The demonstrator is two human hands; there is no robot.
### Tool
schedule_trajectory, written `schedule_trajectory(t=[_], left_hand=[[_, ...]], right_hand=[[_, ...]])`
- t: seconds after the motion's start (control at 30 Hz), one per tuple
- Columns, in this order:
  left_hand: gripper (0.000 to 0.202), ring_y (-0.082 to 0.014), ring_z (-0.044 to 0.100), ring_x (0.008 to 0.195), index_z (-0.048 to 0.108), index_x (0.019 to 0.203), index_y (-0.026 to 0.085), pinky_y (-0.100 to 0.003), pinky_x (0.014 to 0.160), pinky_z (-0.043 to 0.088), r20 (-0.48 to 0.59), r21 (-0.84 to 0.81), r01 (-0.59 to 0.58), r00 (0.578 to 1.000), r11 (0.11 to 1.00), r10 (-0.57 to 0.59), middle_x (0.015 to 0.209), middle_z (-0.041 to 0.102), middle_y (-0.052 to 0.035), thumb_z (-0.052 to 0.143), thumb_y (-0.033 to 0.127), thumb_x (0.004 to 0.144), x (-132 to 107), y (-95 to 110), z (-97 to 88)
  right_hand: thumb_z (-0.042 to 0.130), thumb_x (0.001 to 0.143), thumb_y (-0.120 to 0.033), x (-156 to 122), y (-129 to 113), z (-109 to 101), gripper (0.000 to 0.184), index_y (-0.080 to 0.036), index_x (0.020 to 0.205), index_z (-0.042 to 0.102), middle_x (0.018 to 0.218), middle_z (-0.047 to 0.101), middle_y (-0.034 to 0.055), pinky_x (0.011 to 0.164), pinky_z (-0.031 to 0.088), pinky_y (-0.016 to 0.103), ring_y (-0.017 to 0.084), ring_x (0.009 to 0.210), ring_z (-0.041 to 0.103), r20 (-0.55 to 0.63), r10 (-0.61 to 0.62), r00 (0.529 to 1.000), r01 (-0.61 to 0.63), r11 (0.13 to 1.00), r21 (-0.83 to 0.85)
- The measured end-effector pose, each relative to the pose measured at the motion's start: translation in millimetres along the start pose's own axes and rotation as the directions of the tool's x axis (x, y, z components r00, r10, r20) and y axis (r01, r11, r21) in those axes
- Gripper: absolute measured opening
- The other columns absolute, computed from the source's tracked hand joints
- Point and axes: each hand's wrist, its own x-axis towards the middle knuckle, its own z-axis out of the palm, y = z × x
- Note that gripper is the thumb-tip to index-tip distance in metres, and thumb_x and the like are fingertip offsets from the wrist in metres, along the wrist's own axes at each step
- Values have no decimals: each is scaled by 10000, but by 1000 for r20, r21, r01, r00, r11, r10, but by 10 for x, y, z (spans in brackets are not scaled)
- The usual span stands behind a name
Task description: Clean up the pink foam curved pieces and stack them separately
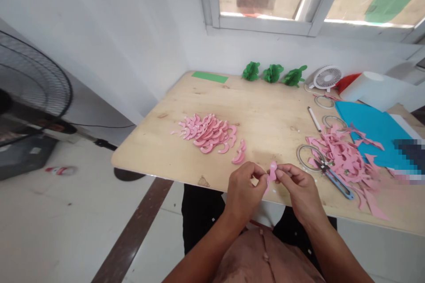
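Between my two hands, just above the table's front edge, is a small curved pink paper piece (272,170). My left hand (246,188) pinches it from the left, thumb against forefinger. From the right, my right hand (297,188) holds its other side between thumb and finger. A heap of curved pink paper pieces (209,130) lies to the left, with a small stack of pink pieces (239,154) nearer my left hand. Right of my right hand are blue-handled snips (335,179), touching a pile of pink paper scraps (348,154).
Rolls of tape (307,158) and a white pen (314,118) lie on the right of the wooden table (259,110). Behind them are a blue sheet (372,128) and a small white fan (327,78). Several green paper shapes (272,73) stand along the wall. A large fan (33,84) is left.
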Motion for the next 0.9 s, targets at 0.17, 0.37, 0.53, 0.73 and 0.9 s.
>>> schedule_trajectory(t=[0.17, 0.37, 0.53, 0.73, 0.9], left_hand=[[150, -143, 566, 600, 587, 606, 190, -255, 621, 414, 3, 18, -8, 1000, 1000, 8, 596, 615, 11, 544, 76, 693, -7, 6, -2], [147, -139, 553, 585, 582, 605, 197, -246, 590, 397, -3, 8, 3, 1000, 1000, -3, 597, 612, 14, 543, 88, 696, -8, 8, -2], [113, -141, 552, 633, 585, 638, 191, -230, 586, 423, 60, -42, 54, 997, 998, -51, 649, 621, 1, 549, 114, 713, 2, 26, -37], [70, -134, 557, 649, 605, 689, 189, -244, 634, 454, 130, -111, 121, 986, 986, -106, 697, 642, 1, 575, 145, 733, -9, 1, -67], [46, -173, 607, 768, 655, 752, 188, -247, 620, 498, 154, -238, 204, 973, 950, -170, 794, 679, -34, 620, 206, 727, 10, -21, -95]], right_hand=[[736, 704, -377, -5, -1, 3, 182, -205, 762, 729, 683, 685, 13, 628, 472, 262, 159, 652, 596, 7, 12, 1000, -12, 999, 39], [723, 711, -399, -13, -18, 8, 199, -204, 748, 722, 677, 685, 19, 631, 473, 272, 172, 658, 604, 0, -7, 1000, 7, 1000, -1], [709, 722, -398, -30, -16, 11, 198, -205, 765, 719, 687, 689, 18, 625, 473, 270, 176, 658, 606, -7, -18, 1000, 18, 999, -27], [722, 722, -350, -45, 4, 2, 132, -224, 762, 722, 673, 681, -11, 641, 463, 252, 156, 661, 602, -5, 14, 1000, -14, 999, 30], [734, 715, -341, -55, 6, -8, 132, -219, 762, 717, 679, 684, -2, 642, 463, 261, 163, 663, 604, 7, 24, 1000, -25, 998, 51]])
